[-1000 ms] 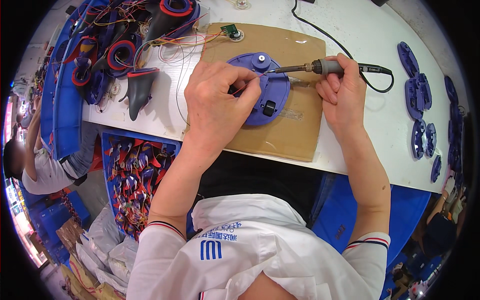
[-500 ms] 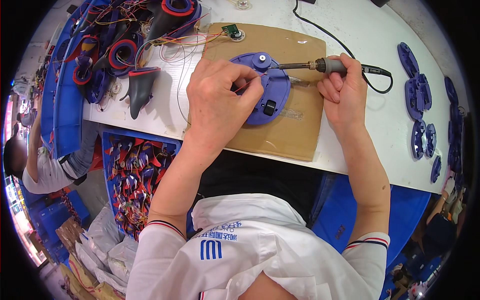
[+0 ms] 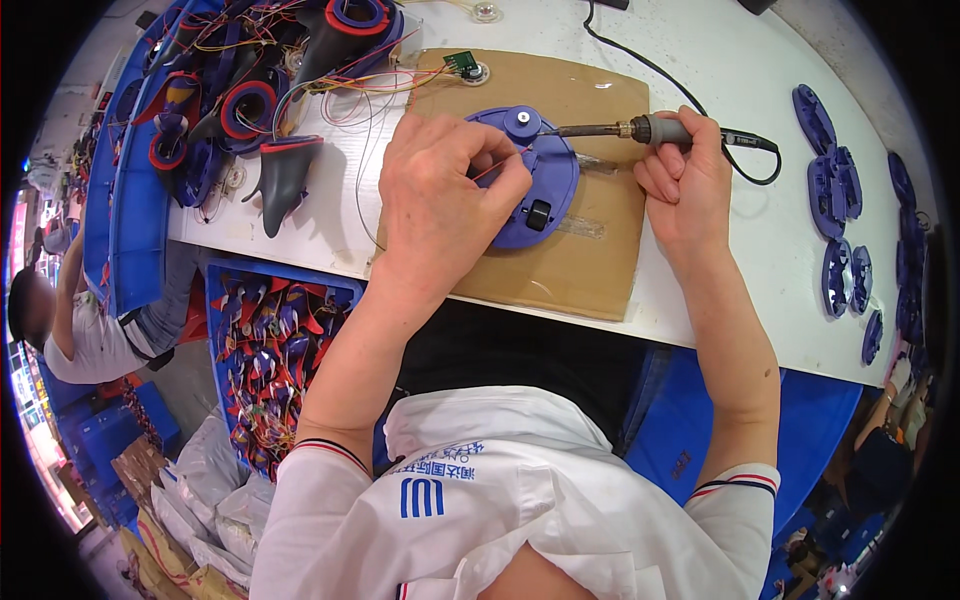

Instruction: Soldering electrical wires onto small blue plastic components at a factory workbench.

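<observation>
A purple oval plastic base (image 3: 560, 185) with a small black wheel (image 3: 538, 214) lies on a sheet of cardboard (image 3: 600, 270). My right hand (image 3: 685, 180) grips a soldering iron (image 3: 655, 129) by its grey handle, the metal tip reaching left to the base just below its round knob (image 3: 522, 121). Over the left part of the base, my left hand (image 3: 445, 190) pinches a thin red wire (image 3: 515, 163) between thumb and forefinger, its end close to the iron's tip. The left hand hides much of the base's left side.
Behind my left hand a green circuit board (image 3: 461, 63) with wires lies on the cardboard. Wired dark shells (image 3: 287, 180) crowd the left, beside a blue bin (image 3: 137, 230). Purple parts (image 3: 828, 195) line the right; the iron's black cord (image 3: 650, 60) runs behind. Another person (image 3: 90, 330) is at far left.
Hardly anything differs. Both hands stay in place with the wire and the iron; the view has shifted very slightly.
</observation>
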The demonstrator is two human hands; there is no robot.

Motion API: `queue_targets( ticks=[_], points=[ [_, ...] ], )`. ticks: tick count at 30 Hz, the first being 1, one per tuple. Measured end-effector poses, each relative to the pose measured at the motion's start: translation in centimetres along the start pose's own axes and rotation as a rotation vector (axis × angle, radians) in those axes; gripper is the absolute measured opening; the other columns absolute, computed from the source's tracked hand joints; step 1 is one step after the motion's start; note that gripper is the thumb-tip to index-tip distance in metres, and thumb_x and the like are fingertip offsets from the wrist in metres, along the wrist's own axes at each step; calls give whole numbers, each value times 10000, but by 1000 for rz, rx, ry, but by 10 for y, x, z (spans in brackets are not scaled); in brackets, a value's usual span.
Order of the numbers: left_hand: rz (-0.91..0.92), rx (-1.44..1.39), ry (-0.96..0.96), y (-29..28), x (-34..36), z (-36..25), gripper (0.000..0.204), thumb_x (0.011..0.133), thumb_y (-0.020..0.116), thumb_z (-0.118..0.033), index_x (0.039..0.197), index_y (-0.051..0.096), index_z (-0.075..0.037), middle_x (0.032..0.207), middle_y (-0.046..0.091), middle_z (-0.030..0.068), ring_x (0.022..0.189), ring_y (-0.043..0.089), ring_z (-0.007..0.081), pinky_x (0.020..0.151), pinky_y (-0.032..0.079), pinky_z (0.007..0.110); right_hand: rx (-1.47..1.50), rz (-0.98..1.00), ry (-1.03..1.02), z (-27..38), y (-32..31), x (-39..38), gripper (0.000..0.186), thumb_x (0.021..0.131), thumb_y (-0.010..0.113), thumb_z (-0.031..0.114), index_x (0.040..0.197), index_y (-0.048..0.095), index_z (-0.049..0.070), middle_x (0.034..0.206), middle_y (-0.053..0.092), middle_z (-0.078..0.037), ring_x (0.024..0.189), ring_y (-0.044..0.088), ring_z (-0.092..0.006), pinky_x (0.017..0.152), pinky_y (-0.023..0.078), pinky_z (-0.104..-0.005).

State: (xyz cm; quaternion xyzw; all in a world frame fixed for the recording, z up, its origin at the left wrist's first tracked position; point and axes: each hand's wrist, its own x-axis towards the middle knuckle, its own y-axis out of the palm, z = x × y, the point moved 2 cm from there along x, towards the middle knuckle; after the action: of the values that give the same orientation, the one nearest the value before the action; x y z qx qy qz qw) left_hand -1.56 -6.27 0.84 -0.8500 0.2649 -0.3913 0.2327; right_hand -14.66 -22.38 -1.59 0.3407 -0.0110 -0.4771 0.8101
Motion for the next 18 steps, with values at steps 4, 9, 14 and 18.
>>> queue_targets(
  ticks=[4,9,14,18],
  points=[
    [42,62,40,-2,1,-3,184,603,709,-66,777,651,-82,767,558,35,747,469,185,695,404,290,1,0,-5,1,1,0,233,925,502,222,869,591,14,472,330,39,363,217,-42,375,204,-188],
    [18,100,88,-3,-5,-13,531,571,740,-172,1061,567,-58,979,524,118,855,473,254,798,400,355,10,7,-9,5,-3,0,226,921,505,219,876,590,14,464,320,50,358,209,-36,366,191,-186],
    [156,168,65,0,-6,-18,814,536,774,-230,1252,438,-41,1075,526,162,925,533,314,854,441,346,91,-9,-33,15,-3,1,203,916,511,214,871,579,28,450,299,72,353,201,-25,354,178,-180],
    [112,69,31,-11,-4,-22,722,616,728,-215,1249,459,3,1036,575,158,874,561,274,800,463,322,109,-5,-27,17,2,-2,206,918,499,204,856,575,23,475,335,62,366,210,-23,360,197,-174]
  ],
)
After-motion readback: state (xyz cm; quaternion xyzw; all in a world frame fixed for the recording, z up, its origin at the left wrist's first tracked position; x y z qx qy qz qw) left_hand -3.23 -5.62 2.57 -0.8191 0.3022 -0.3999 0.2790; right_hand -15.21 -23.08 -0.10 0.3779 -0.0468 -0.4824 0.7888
